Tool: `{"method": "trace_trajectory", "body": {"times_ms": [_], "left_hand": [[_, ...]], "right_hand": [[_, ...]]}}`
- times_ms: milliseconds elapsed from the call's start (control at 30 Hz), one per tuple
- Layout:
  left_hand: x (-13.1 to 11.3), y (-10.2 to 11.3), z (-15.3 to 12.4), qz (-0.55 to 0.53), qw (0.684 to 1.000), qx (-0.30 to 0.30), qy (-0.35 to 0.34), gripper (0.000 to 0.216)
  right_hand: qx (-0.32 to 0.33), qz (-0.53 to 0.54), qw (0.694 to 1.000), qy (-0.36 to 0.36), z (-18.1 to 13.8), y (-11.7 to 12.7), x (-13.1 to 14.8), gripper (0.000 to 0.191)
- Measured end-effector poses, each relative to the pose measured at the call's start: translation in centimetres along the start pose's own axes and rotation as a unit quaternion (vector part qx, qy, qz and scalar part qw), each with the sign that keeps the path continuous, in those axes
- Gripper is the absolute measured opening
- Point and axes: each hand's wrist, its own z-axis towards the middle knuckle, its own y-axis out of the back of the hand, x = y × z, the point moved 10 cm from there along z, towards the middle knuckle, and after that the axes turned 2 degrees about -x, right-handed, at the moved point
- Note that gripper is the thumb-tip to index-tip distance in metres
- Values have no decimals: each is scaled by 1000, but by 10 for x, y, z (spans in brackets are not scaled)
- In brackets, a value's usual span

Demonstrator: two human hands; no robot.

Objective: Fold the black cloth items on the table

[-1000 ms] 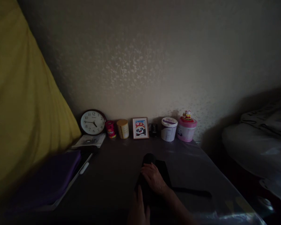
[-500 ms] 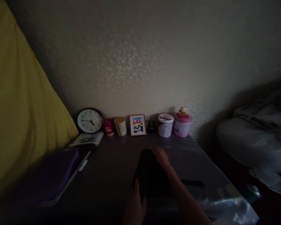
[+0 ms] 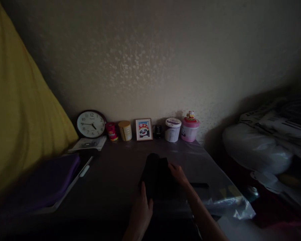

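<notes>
A black, soft-looking cloth item (image 3: 150, 174) lies in the middle of the dark table, its far end rounded on the left. Little detail shows on it in this dim light. At its near left edge, my left hand (image 3: 141, 207) holds it, index finger stretched along its side and thumb apart. My right hand (image 3: 177, 173) pinches its far right edge, with the fingers closed on it. A thin black strip (image 3: 200, 185) lies on the table just right of my right wrist.
Along the wall stand a clock (image 3: 91, 124), a red cup (image 3: 111, 131), a yellow-lidded can (image 3: 125, 131), a panda picture frame (image 3: 143, 129), a white tub (image 3: 173, 130) and a pink tub (image 3: 190, 130). A purple case (image 3: 47, 180) lies left; plastic bags (image 3: 256, 147) sit right.
My right hand has drawn the right part of the black item outward, so it now shows apart from the rounded left part. The whole view has shifted slightly.
</notes>
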Motion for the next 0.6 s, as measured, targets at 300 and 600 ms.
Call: {"method": "trace_trajectory", "body": {"times_ms": [300, 600], "left_hand": [[1, 0, 1, 14, 1000, 14, 17, 63], [-1, 1, 0, 17, 999, 23, 22, 61]], "right_hand": [[22, -67, 997, 18, -39, -18, 33, 44], [40, -42, 998, 21, -50, -40, 80, 36]]}}
